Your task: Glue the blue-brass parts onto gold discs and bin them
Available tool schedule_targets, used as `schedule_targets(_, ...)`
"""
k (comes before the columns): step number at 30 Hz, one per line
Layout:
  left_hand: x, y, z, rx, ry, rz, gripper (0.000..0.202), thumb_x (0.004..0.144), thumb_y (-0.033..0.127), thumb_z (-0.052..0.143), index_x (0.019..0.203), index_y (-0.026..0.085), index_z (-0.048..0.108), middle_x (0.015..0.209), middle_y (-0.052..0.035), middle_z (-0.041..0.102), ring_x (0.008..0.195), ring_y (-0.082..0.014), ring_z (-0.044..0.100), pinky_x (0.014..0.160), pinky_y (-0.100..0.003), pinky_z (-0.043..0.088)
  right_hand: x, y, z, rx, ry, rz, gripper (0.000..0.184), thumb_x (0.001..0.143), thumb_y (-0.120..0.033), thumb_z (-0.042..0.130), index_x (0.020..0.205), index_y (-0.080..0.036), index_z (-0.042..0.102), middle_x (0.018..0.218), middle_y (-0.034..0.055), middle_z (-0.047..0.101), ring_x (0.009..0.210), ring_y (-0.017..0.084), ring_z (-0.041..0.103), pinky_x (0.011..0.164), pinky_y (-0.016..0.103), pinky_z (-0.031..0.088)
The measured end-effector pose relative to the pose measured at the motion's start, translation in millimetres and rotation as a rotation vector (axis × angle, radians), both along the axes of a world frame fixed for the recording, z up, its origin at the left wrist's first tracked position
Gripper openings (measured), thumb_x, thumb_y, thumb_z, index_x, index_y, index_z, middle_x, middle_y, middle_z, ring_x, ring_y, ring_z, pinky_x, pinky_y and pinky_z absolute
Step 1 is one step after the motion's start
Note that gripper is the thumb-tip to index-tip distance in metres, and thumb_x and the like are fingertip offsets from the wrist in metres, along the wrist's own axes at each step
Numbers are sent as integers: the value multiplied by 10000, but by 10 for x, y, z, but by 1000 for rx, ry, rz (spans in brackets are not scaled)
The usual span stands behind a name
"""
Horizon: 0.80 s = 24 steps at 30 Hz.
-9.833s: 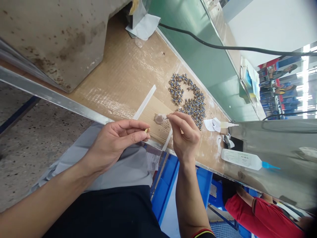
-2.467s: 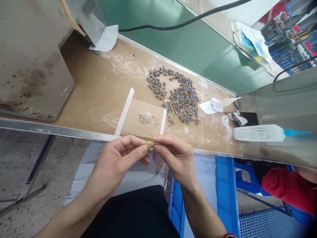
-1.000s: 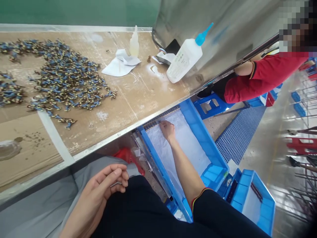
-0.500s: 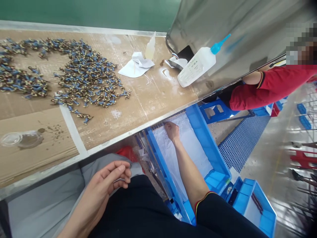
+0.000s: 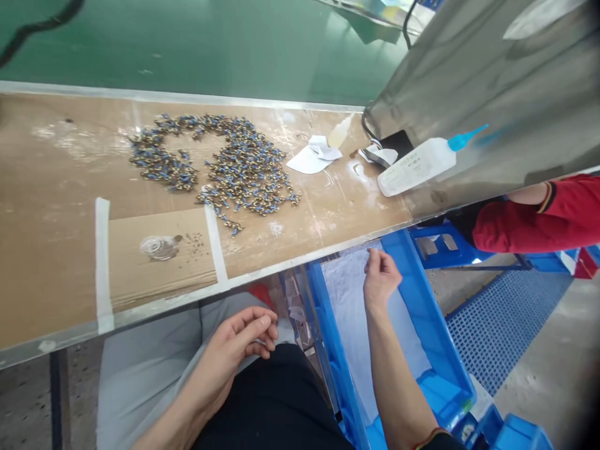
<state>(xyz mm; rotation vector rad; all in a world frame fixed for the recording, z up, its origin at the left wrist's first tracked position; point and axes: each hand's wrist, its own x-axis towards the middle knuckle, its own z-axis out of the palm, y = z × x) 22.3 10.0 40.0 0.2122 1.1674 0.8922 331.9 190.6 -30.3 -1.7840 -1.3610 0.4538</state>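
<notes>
My left hand (image 5: 248,337) hovers over my lap, below the table edge. Its fingers are loosely curled with the thumb against the forefinger; whatever it may hold is hidden. Over the blue crate (image 5: 443,350) is my right hand (image 5: 382,278), with thumb and fingers pinched together. Anything between those fingertips is too small to make out. A white sheet (image 5: 398,350) lines the crate. Many small blue, brown and yellowish figures (image 5: 253,169) lie heaped on the table (image 5: 262,256), out of reach of both hands' present positions.
A white glue bottle with a blue nozzle (image 5: 417,167) lies at the table's right. Near it are a small bottle (image 5: 340,130) and folded white paper (image 5: 313,156). A clear lid (image 5: 157,247) sits on cardboard. A co-worker's red sleeve (image 5: 539,215) shows at right.
My view has swung left, so the table things appear further right. My right hand has lifted from the crate's far edge, still pinched. The left hand keeps its curl over my lap.
</notes>
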Motion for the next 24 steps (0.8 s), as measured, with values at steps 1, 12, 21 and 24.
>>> schedule_targets(1,-10,-1,-6,3,2,7,395,967,562,937,1040,181,862,942,-96,795,801,-212,705,739,-308,595,-159,-45,199,60,23,23,508,1149,-639,616,1115,-173,817,740,-12,652,688,198,618,714,336,522)
schedule_targets(12,-337,-460,126,173,229,106,384,1022,586,867,1081,207,865,935,-87,827,845,-233,717,823,-338,596,-2370,120,1118,-64,-404,1016,121,1146,-257,739,1213,-202,823,1076,62,862,1011,237,786,933,336,551)
schedule_targets(21,-930,-1116,374,136,382,352,320,1026,574,850,1060,257,879,969,-70,832,909,-247,733,886,-343,630,-2632,227,1416,-243,-906,1012,79,1034,-206,754,989,-251,800,1049,65,876,1027,286,799,800,351,457)
schedule_targets(24,-1322,-1395,597,195,535,374,298,1052,562,837,1069,267,878,967,-61,845,921,-239,768,872,-321,632,-2474,300,1385,-280,-1012,1080,117,998,-185,740,917,-270,752,956,72,844,892,274,783,745,372,428)
